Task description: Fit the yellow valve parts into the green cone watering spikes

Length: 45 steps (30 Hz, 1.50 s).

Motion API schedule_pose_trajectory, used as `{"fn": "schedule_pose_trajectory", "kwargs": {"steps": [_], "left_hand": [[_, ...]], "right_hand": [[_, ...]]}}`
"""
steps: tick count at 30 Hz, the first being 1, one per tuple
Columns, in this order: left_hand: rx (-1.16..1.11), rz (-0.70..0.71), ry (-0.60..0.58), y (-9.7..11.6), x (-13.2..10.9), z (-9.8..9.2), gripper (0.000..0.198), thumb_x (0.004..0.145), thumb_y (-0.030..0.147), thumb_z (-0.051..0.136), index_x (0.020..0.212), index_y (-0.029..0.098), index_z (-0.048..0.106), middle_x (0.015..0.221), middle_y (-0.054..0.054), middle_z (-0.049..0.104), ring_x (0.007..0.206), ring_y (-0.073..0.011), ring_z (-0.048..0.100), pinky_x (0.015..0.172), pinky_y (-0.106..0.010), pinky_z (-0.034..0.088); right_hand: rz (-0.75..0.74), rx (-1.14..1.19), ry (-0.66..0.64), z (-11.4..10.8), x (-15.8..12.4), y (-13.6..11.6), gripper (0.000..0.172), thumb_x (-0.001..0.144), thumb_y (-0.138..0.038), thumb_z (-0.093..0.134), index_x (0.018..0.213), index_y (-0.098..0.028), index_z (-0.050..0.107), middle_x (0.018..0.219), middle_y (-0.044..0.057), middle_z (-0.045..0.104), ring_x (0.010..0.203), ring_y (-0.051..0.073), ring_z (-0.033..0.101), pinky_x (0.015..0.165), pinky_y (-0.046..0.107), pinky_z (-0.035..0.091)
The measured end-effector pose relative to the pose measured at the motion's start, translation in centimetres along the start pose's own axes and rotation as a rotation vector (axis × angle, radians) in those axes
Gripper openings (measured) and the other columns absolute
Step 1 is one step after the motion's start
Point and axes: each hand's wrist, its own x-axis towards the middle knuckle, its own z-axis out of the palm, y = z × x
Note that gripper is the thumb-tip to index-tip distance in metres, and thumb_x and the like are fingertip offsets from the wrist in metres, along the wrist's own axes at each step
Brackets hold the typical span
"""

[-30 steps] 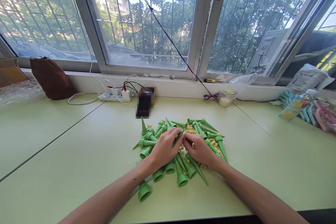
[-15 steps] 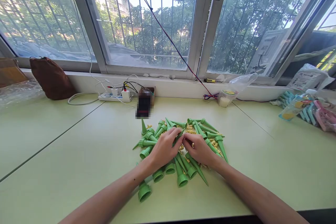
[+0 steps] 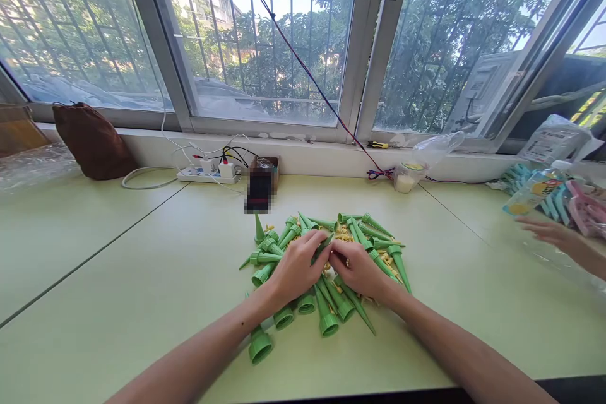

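Observation:
My left hand (image 3: 299, 262) is closed around a green plastic watering spike (image 3: 324, 245), whose pointed end shows above the fingers. Against its fingertips, my right hand (image 3: 358, 267) is pinched shut; whatever is between those fingers is too small and covered to make out. Under and around both hands lies a loose heap of more green spikes (image 3: 327, 322), each a long cone with a wide ribbed collar. Small yellow plastic pieces (image 3: 344, 233) are scattered among them.
Behind the heap are a blurred dark object (image 3: 258, 192), a power strip (image 3: 208, 175) and a bagged cup (image 3: 405, 180). A brown pouch (image 3: 95, 142) stands at left. Near a bottle (image 3: 534, 189) at right, another person's hand (image 3: 549, 232) reaches over the table.
Another person's hand and forearm have come in from the right edge, beside the bottle. My own two hands stay almost in place at the heap.

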Motion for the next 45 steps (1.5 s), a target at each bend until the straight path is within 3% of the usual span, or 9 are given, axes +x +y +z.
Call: {"fn": "schedule_pose_trajectory", "kwargs": {"steps": [45], "left_hand": [[0.016, 0.033, 0.02, -0.11, 0.0, -0.09, 0.012, 0.099, 0.024, 0.047, 0.09, 0.019, 0.053, 0.081, -0.001, 0.058, 0.066, -0.0139, 0.052, 0.06, -0.026, 0.039]], "right_hand": [[0.011, 0.001, 0.023, -0.06, 0.16, -0.44, 0.024, 0.091, -0.013, 0.044, 0.069, -0.02, 0.038, 0.063, -0.003, 0.044, 0.058, 0.012, 0.037, 0.056, 0.025, 0.029]]}}
